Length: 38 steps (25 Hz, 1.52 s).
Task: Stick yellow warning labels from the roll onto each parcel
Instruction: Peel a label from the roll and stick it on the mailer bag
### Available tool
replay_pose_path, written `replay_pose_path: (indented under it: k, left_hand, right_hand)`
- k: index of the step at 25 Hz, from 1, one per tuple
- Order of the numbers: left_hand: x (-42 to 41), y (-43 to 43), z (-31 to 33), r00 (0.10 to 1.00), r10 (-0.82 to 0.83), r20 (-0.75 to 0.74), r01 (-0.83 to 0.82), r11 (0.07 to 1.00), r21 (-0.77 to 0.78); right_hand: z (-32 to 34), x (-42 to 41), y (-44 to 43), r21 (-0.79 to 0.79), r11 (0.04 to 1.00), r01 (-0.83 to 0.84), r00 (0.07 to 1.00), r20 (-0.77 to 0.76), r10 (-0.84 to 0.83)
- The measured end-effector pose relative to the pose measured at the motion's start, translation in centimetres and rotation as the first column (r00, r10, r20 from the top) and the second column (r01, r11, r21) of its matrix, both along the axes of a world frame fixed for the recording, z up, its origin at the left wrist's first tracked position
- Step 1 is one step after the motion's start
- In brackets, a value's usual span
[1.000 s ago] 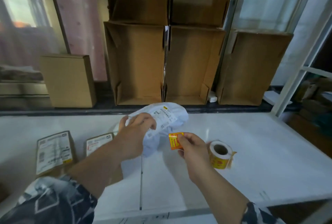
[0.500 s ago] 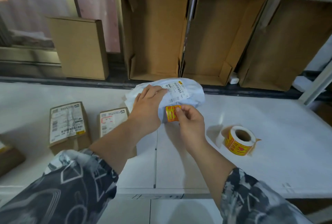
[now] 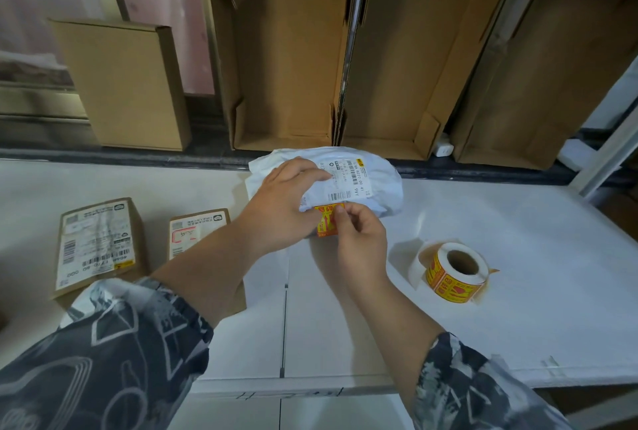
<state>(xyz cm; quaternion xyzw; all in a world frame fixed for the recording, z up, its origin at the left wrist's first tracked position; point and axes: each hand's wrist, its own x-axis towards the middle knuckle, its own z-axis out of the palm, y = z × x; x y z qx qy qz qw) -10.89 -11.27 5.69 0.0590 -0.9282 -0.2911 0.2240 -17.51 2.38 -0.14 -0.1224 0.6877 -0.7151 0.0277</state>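
A white plastic mailer parcel with a printed shipping slip lies at the back of the white table. My left hand grips its left side. My right hand pinches a yellow warning label with red print and holds it against the parcel's near edge, just below the slip. The roll of yellow labels stands on the table to the right of my right hand. Two small brown cardboard parcels lie on the left, the second partly hidden by my left forearm.
Behind the table, several open cardboard boxes stand on end against the wall, with a closed box at the left. A white shelf post rises at the right. A seam runs down the tabletop.
My right hand has carried the label from beside the roll up to the parcel's near edge. The view has tilted down and closer. My left hand keeps its hold.
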Motion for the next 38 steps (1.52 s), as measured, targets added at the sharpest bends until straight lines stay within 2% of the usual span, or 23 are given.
replay_pose_path:
  k: [7, 19, 21, 24, 26, 28, 29, 34, 38]
  left_hand:
    - [-1.2, 0.1, -1.5, 0.992, 0.010, -0.127, -0.018, 0.997, -0.069]
    - [-1.7, 0.8, -1.4, 0.984, 0.138, -0.116, -0.158, 0.968, -0.195]
    - [-1.5, 1.0, -1.4, 0.979, 0.164, -0.124, -0.192, 0.944, -0.269]
    - [-1.5, 0.8, -1.8, 0.979, 0.152, -0.133, -0.191, 0.910, -0.367]
    - [-1.4, 0.5, -1.7, 0.983, 0.143, -0.114, -0.175, 0.916, -0.360]
    - [-1.4, 0.3, -1.6, 0.987, 0.137, -0.081, -0.157, 0.921, -0.358]
    - [-1.3, 0.3, -1.4, 0.988, 0.135, -0.071, -0.151, 0.922, -0.356]
    - [-0.9, 0.3, -0.8, 0.993, 0.120, -0.015, -0.118, 0.929, -0.351]
    - [-1.1, 0.2, -1.1, 0.993, 0.110, -0.038, -0.116, 0.930, -0.348]
  right_hand:
    - [0.2, 0.1, -0.3, 0.007, 0.998, 0.061, 0.998, -0.017, -0.061]
    - [0.8, 0.7, -0.7, 0.110, 0.982, 0.154, 0.988, 0.002, -0.155]
    - [1.0, 1.0, -0.3, 0.146, 0.974, 0.175, 0.984, -0.035, -0.172]
    - [0.8, 1.0, 0.6, 0.292, 0.952, 0.096, 0.982, -0.186, -0.042]
    - [0.5, 0.5, 1.3, 0.462, 0.877, 0.134, 0.919, -0.390, 0.065]
    - [0.1, -0.5, 1.9, 0.516, 0.793, 0.325, 0.754, -0.648, 0.113]
    - [0.0, -1.1, 2.1, 0.504, 0.772, 0.387, 0.678, -0.723, 0.133]
    - [0.4, -3.0, 2.5, 0.585, 0.631, 0.510, 0.483, -0.801, 0.352]
    - [1.4, -4.5, 2.5, 0.614, 0.628, 0.479, 0.436, -0.787, 0.437]
